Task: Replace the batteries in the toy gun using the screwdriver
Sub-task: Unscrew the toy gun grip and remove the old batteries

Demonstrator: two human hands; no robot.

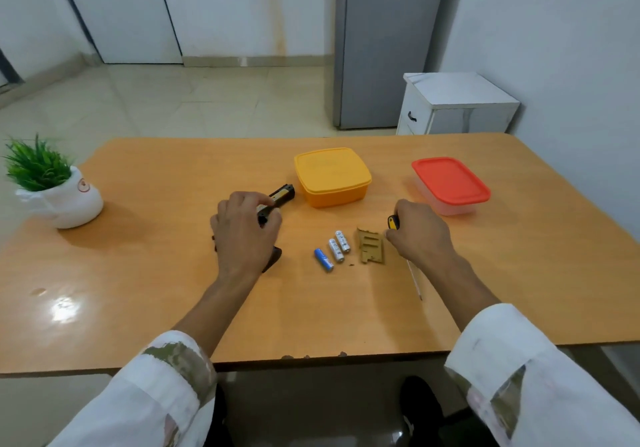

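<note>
Toy gun lies on bench just left of yellow box, left hand curled round it, steadying. Right hand grips screwdriver. Three batteries and loose cover lie on near side of box: compartment likely open.

Soft, even indoor light, fairly bright, falls from above onto the wooden table, and the shadows on it are faint with blurred edges. A white glare patch shines on the table's glossy top near its front left corner (the wood grain washes out there). The potted plant at the table's left edge casts a dim shadow to its right. Below the table's front edge all is dark. The wide lens bows the table's edges and stretches the sleeves in front of it. Detail is soft overall; the screwdriver shaft smears thin.
</note>
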